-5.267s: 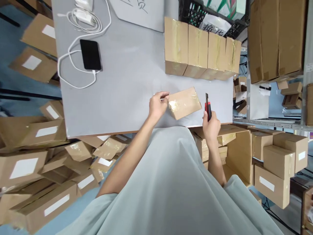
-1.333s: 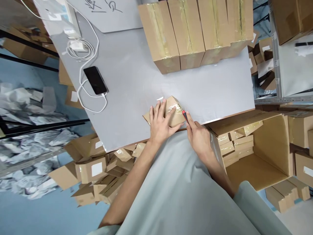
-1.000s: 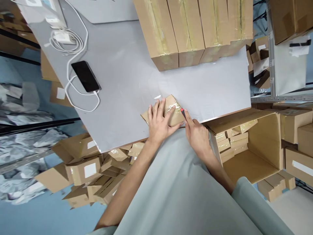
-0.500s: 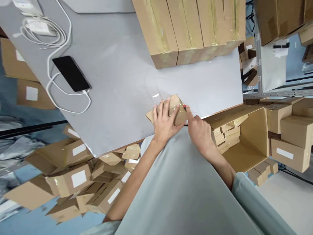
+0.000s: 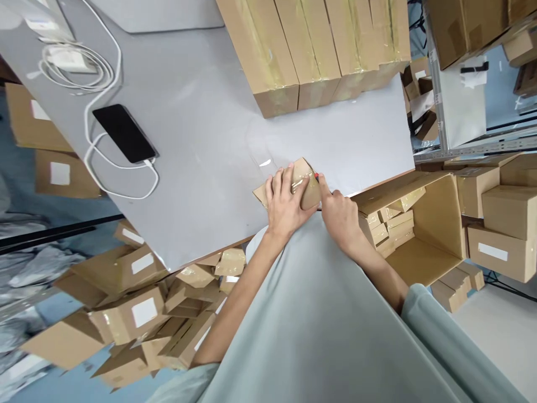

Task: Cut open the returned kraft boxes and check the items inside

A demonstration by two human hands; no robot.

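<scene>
A small cardboard box (image 5: 311, 194) with clear tape lies at the table's front edge, close to my body. My left hand (image 5: 285, 208) grips it from above, fingers spread across its top and thumb towards the right side. At the box's right edge, my right hand (image 5: 340, 219) is closed round a small red-tipped tool (image 5: 316, 176), index finger stretched along it. Most of that tool is hidden by the hand, so its kind cannot be made out.
Tall taped cartons (image 5: 277, 101) stand at the back of the grey table (image 5: 201, 140). A phone (image 5: 125, 133) with a white cable lies left. To the right, an open carton (image 5: 436, 224) holds several small boxes. Boxes (image 5: 142, 308) are heaped on the lower left.
The view has shifted slightly. Both hands stay at the box, and the red tip sits slightly further up along its right edge, with less of it showing.
</scene>
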